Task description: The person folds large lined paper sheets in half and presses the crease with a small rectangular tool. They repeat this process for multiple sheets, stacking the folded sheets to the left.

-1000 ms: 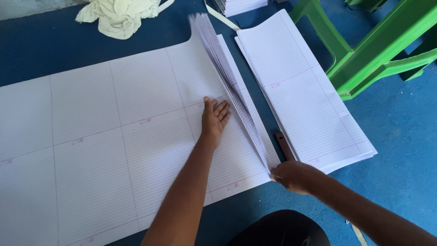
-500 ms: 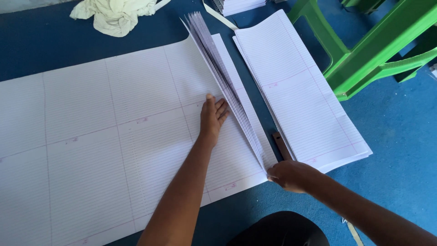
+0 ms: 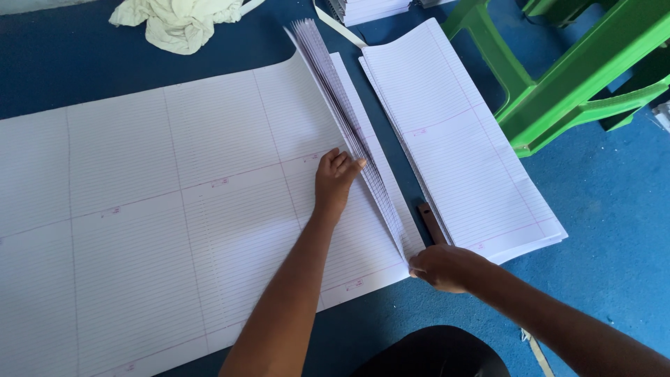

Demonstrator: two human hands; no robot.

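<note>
A large stack of white ruled sheets [image 3: 160,209] lies flat on a blue surface. Its right edge is lifted into a fanned ridge of sheet edges [image 3: 342,112]. My left hand [image 3: 333,181] lies palm down on the sheets, fingertips against the base of the ridge. My right hand [image 3: 447,267] pinches the near corner of the lifted sheets at the stack's front right corner. A second, narrower pile of ruled sheets [image 3: 453,139] lies just right of the ridge.
A brown stick-like tool [image 3: 431,222] lies between the two piles. A crumpled pale cloth [image 3: 178,21] sits at the top. Green plastic furniture legs [image 3: 558,77] stand at the right. More paper stacks [image 3: 373,8] are at the top edge.
The view has shifted slightly. My left hand has stayed at the base of the lifted edges and my right hand has kept its grip on the near corner.
</note>
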